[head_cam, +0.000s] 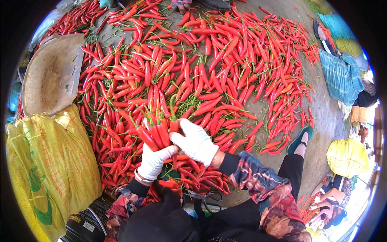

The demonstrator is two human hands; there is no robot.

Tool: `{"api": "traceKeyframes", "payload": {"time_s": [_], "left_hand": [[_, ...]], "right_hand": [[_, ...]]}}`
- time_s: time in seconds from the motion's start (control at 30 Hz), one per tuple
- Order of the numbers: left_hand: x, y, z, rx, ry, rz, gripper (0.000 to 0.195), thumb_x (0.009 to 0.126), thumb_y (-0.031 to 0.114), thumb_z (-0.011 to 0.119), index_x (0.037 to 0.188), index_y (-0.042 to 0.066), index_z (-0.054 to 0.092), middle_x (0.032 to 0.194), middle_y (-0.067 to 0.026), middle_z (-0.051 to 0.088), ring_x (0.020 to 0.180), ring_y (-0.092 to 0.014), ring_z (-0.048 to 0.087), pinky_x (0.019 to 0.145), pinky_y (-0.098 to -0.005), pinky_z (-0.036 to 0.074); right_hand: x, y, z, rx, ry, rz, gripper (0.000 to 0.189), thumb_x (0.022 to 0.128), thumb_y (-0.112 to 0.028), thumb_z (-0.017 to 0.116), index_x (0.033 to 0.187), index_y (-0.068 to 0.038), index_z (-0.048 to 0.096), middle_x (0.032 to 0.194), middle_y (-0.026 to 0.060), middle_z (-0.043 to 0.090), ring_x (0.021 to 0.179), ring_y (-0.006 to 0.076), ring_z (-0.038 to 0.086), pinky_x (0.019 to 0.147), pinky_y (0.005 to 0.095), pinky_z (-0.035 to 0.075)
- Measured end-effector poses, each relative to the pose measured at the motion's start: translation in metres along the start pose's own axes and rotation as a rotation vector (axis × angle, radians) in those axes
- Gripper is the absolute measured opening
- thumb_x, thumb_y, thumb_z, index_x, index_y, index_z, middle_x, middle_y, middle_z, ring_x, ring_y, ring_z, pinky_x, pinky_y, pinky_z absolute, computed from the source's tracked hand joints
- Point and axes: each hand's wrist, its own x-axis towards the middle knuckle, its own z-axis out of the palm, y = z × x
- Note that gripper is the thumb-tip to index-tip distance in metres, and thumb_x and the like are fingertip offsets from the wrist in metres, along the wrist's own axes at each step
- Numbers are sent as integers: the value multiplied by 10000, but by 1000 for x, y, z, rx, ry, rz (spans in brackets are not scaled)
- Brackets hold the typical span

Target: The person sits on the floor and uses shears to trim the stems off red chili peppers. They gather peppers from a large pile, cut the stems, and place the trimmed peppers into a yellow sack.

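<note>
In my left hand [152,161], covered by a white knit glove, is a bunch of red chili peppers [151,133] with their green stems pointing up. My right hand [195,142], gloved the same way, pinches one red chili pepper [174,124] with a long curved stem beside that bunch. The two hands meet above a broad spread of loose red chili peppers [242,57] on the concrete floor. Cut green stems [185,107] lie among them. Dark-handled scissors [208,198] rest by my lap, partly hidden by black clothing.
A worn scoop-shaped pan [51,75] and a full yellow woven sack [51,169] stand on the left. Another person's gloved hand [181,5] and a dark shoe [216,4] show at the top. More people and a yellow bundle [347,157] are at the right.
</note>
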Motion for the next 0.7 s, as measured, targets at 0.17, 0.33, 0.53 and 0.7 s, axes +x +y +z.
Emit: {"api": "traceKeyframes", "payload": {"time_s": [0.17, 0.33, 0.53, 0.7], "left_hand": [[-1, 4, 5, -54, 32, 38, 490, 738, -26, 717, 1196, 6, 546, 1076, -81, 652, 972, -192, 646, 856, -344, 534], [6, 11, -5, -31, -12, -27, 400, 729, 28, 686, 1103, -32, 556, 869, -111, 658, 772, -247, 674, 758, -383, 568], [4, 8, -14, 2, 26, 4, 296, 740, 38, 673, 1006, -42, 568, 779, -120, 659, 731, -255, 672, 754, -382, 562], [7, 8, -19, 0, 41, -17, 303, 730, 39, 683, 1000, -41, 570, 777, -123, 658, 735, -257, 676, 744, -384, 564]], "right_hand": [[4, 8, 2, -44, 6, -285, 386, 850, -179, 514, 1169, 29, 574, 1040, 214, 630, 977, 361, 625, 878, 402, 497], [73, 11, -57, -577, 164, -231, 208, 890, -210, 474, 1005, -80, 590, 907, 184, 656, 754, 369, 649, 688, 479, 521], [147, 25, -136, -993, 350, 124, 357, 895, -343, 458, 1146, -121, 580, 948, 196, 681, 909, 379, 675, 736, 551, 517], [149, 54, -132, -1061, 489, 92, 254, 883, -266, 497, 1036, -96, 608, 902, 194, 668, 833, 378, 680, 646, 530, 527]]}}
